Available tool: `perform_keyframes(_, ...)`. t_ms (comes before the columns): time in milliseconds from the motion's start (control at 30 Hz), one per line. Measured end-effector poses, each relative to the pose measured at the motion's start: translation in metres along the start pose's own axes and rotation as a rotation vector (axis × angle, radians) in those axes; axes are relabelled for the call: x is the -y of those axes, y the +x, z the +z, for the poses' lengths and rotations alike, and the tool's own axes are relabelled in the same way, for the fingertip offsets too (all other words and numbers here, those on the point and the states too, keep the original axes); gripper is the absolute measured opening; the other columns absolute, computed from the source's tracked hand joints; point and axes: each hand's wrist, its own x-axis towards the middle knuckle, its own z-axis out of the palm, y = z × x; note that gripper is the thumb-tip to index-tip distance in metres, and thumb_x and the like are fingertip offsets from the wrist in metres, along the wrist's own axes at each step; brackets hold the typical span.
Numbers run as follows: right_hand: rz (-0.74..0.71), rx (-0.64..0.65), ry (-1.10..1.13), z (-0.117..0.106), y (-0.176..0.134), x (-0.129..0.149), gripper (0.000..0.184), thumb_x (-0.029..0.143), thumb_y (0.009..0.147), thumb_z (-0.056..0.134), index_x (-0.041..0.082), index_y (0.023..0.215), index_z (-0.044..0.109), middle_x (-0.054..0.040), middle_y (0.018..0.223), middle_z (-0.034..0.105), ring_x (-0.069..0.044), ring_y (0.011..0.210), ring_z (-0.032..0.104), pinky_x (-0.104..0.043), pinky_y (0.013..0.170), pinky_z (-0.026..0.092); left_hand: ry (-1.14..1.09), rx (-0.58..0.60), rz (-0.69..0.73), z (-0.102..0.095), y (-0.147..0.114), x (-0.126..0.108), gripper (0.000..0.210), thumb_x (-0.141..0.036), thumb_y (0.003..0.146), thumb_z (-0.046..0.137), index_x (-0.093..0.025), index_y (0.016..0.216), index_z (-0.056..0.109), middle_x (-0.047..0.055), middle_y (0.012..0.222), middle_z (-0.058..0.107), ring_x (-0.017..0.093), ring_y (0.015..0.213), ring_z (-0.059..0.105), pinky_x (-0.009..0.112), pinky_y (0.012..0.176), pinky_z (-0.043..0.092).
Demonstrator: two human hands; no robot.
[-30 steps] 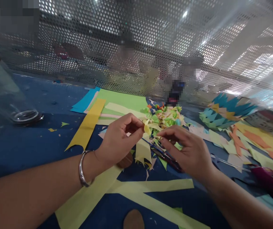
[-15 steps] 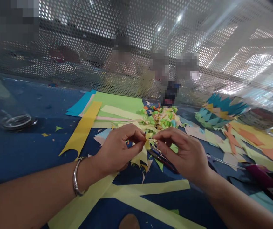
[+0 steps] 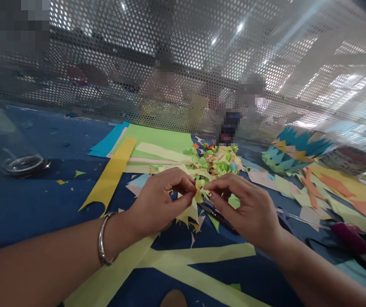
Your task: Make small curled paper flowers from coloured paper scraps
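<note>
Between my two hands is a small curled yellow paper piece (image 3: 199, 190). My left hand (image 3: 162, 200) pinches its left side with thumb and forefinger. My right hand (image 3: 246, 209) pinches at its right edge, thumb and fingertips close together. Dark-handled scissors (image 3: 217, 215) lie on the table under my right fingers, partly hidden. Just beyond my hands is a heap of small curled paper pieces (image 3: 223, 160) in green, peach and yellow. Pale yellow paper strips (image 3: 198, 256) cross the table nearer to me.
Coloured paper sheets (image 3: 160, 134) and a yellow strip (image 3: 112, 175) lie left of the heap. A clear container (image 3: 26, 164) stands far left. To the right are a blue paper crown (image 3: 293, 153), orange scraps (image 3: 332, 183) and a purple tool (image 3: 355, 243). A perforated panel (image 3: 183, 102) rises behind.
The yellow piece has turned slightly between my fingertips and shows more of its curled face. Both hands stay almost in the same place.
</note>
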Motion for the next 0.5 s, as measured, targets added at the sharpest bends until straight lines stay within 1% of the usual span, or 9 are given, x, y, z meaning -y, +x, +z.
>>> perform_keyframes(300, -0.003, 0.015, -0.002, 0.0005, 0.0006, 0.0031, 0.01, 0.014, 0.091, 0.06, 0.019, 0.095, 0.067, -0.0021, 0.084, 0.067, -0.012, 0.069, 0.06, -0.024, 0.063, 0.049, 0.083, 0.024, 0.05, -0.0026, -0.0021, -0.0023, 0.014, -0.006, 0.081, 0.059, -0.02, 0.079, 0.062, 0.002, 0.088, 0.069, 0.014, 0.083, 0.064, 0.028, 0.076, 0.051)
perform_keyframes(500, -0.005, 0.01, -0.004, 0.0021, 0.0011, 0.0034, 0.011, 0.015, 0.091, 0.059, 0.02, 0.096, 0.068, -0.0027, 0.084, 0.068, -0.012, 0.067, 0.06, -0.025, 0.063, 0.05, 0.088, 0.043, 0.035, -0.0026, -0.0022, -0.0032, 0.014, -0.008, 0.083, 0.058, -0.021, 0.079, 0.062, 0.003, 0.087, 0.069, 0.015, 0.082, 0.063, 0.029, 0.074, 0.051)
